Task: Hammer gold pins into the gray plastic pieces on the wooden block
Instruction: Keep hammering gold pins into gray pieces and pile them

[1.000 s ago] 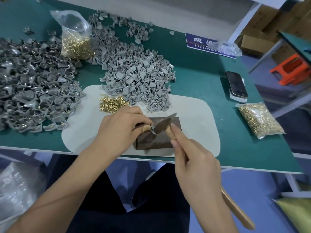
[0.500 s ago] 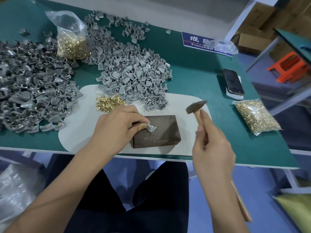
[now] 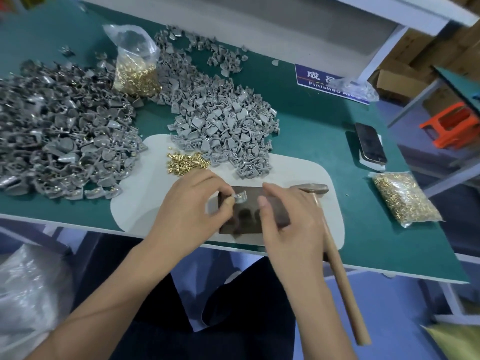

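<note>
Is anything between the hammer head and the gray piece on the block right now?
Yes. The right hand lies over the wooden block, between the hammer head on the mat and the gray piece that the left hand pinches.
</note>
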{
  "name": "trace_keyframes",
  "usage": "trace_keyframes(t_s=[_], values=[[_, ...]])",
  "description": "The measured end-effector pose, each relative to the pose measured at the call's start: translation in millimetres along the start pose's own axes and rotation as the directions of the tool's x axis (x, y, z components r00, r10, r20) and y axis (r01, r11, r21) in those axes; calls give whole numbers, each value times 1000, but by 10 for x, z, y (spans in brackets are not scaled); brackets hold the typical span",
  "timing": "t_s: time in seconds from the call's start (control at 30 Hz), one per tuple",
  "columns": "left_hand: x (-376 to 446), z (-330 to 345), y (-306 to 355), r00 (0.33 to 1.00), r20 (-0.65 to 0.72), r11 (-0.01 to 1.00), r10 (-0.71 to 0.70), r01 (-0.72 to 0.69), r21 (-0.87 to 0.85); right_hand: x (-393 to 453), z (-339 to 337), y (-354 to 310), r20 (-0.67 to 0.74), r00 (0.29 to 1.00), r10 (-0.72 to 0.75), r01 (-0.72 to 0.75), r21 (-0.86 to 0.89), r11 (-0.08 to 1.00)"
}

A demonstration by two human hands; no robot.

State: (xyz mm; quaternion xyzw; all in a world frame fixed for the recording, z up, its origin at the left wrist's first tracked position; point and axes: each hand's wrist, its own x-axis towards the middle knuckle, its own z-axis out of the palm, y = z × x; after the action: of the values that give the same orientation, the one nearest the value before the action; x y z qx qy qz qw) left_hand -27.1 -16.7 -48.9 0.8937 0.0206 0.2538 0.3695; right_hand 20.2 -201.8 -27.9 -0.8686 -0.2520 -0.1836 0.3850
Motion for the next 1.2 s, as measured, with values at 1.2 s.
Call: trace_keyframes(t_s=[1.2], values=[[-578,-810,-705,935,-228,941,-270,306,141,331,1041,-670,160,985,64,-101,236,967]])
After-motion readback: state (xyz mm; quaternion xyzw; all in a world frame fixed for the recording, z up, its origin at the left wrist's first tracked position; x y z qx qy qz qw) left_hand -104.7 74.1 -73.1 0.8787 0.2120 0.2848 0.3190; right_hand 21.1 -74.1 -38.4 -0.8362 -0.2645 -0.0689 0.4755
